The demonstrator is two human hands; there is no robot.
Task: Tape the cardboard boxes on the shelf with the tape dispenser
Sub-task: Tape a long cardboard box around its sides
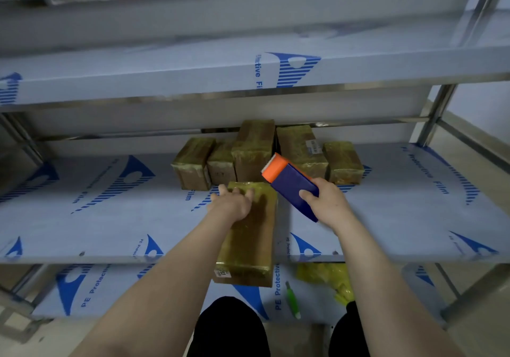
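Observation:
A long cardboard box (249, 241) wrapped in yellowish tape lies on the middle shelf (110, 218), its near end sticking out over the shelf's front edge. My left hand (231, 202) rests on its far end with the fingers curled over the top edge. My right hand (325, 202) grips a blue and orange tape dispenser (289, 183), held in the air just right of the box, orange toothed end pointing up and away. Several more taped boxes (254, 152) stand clustered at the back of the shelf.
An upper shelf (165, 72) overhangs the work area. On the lower shelf lie a green-handled tool (292, 300) and crumpled yellow tape waste (328, 276). Steel posts (436, 114) stand at the right. All shelves carry blue-printed protective film.

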